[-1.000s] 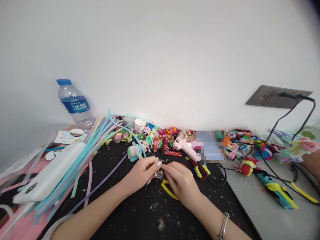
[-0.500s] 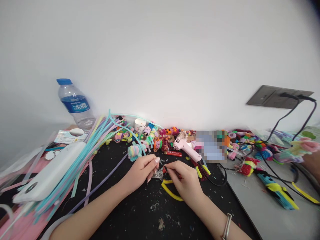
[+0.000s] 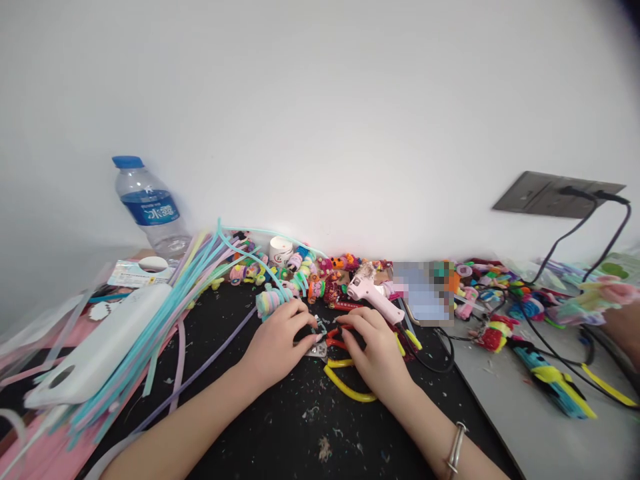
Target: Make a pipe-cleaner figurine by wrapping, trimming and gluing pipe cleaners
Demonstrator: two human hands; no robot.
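My left hand and my right hand meet fingertip to fingertip on the black mat. Both are curled down over a small red piece and a little metal clip lying between them. What each set of fingers grips is too small to tell apart. A yellow pipe cleaner curves out from under my right hand. A silver bangle sits on my right wrist.
A pink glue gun lies just behind my right hand, its black cord looping right. Pastel pipe cleaners, a white power bank and a water bottle stand left. Small fuzzy figures line the wall. Another person's hand is at the far right.
Both hands have slid a little away from me toward the glue gun and lowered onto the mat, fingers curling over the small pieces. The yellow pipe cleaner shows more.
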